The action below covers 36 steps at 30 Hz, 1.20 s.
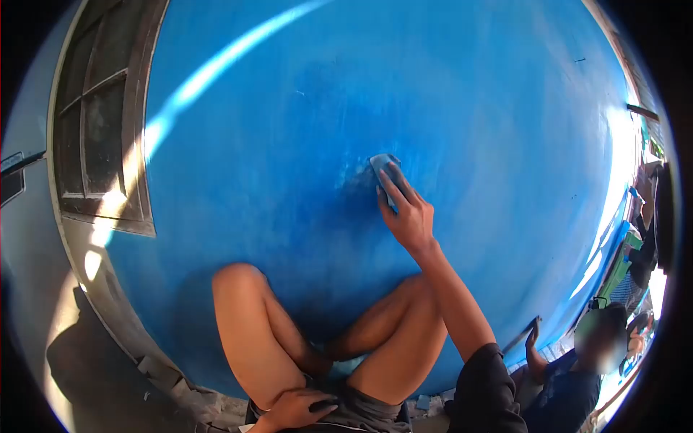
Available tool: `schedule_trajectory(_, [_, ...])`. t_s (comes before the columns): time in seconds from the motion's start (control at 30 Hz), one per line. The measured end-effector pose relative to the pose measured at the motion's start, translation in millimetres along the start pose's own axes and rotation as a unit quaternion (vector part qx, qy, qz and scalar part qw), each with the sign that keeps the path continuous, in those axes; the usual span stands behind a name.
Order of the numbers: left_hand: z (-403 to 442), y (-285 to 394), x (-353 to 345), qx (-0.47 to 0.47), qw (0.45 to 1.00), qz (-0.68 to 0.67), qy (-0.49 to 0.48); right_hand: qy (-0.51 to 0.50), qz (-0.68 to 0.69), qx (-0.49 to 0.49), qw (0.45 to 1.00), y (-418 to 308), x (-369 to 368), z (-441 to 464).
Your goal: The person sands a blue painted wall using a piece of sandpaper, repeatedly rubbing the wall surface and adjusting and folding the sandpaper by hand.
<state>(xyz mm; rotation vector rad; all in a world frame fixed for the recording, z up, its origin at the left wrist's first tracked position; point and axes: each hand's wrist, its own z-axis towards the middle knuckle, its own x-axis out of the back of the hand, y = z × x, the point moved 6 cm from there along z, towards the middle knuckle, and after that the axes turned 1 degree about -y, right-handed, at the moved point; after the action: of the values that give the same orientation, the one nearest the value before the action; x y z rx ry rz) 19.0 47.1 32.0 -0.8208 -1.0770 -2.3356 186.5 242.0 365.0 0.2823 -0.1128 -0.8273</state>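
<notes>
A piece of grey sandpaper point(385, 163) lies against the blue wall point(289, 144), pressed there by my right hand point(409, 216). The fingers of that hand spread over the sheet, with the thumb at its lower left side. Left of the sheet the paint shows a pale, scuffed patch point(355, 177) inside a darker blue area. My left hand point(297, 410) rests low in my lap on the dark shorts point(361, 411), its fingers stretched out and slightly apart. I make out nothing held in it.
My bent knees point(242, 278) sit close to the wall. A brown window frame point(137, 144) stands at the left. At the lower right another person point(570, 390) raises a hand point(534, 353) beside the wall. Broken rubble point(166, 375) lines the wall's foot.
</notes>
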Motion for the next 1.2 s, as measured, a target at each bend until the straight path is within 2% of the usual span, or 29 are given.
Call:
schedule_trajectory(0.07, [16.2,-0.5,-0.8,0.017,0.999,0.022,-0.016,0.017,-0.028,0.035,0.999,3.2,-4.4,6.8])
schedule_trajectory(0.1, [-31.5,23.9,0.1,0.057,0.997,0.004,-0.051,-0.024,-0.016,-0.002,1.0,-18.8,7.3,-24.8])
schedule_trajectory(0.17, [-15.9,13.7,-0.2,0.032,0.999,0.002,-0.031,-0.026,-0.007,-0.017,0.999,-10.0,1.5,-13.1])
schedule_trajectory(0.27, [-9.4,-0.3,-5.7,0.012,0.999,0.024,-0.021,0.012,-0.022,0.02,0.999,-6.8,-3.4,-9.3])
schedule_trajectory(0.4, [-8.6,5.2,-3.0,-0.013,1.0,0.009,-0.001,0.002,-0.025,0.013,1.0,-4.7,-4.4,-10.7])
schedule_trajectory(0.6, [-7.1,6.2,-3.0,0.021,0.999,0.018,-0.035,-0.026,-0.027,0.01,0.999,-7.4,-6.6,-10.0])
schedule_trajectory(0.7, [-11.4,-5.6,-9.9,-0.009,1.0,0.009,-0.009,-0.032,-0.024,-0.015,0.999,-8.5,-6.8,-10.1])
schedule_trajectory(0.8, [-7.4,0.3,-3.7,0.029,0.999,0.006,-0.022,-0.115,-0.022,-0.065,0.991,-10.2,-8.8,-12.7])
schedule_trajectory(0.93, [-10.9,-4.2,-10.3,0.007,0.999,0.027,-0.028,-0.112,-0.01,-0.083,0.99,-9.4,-11.6,-15.8])
schedule_trajectory(1.2, [-13.4,-9.8,-15.3,0.033,0.997,0.042,-0.049,-0.138,-0.026,-0.076,0.987,-11.3,-11.8,-15.5])
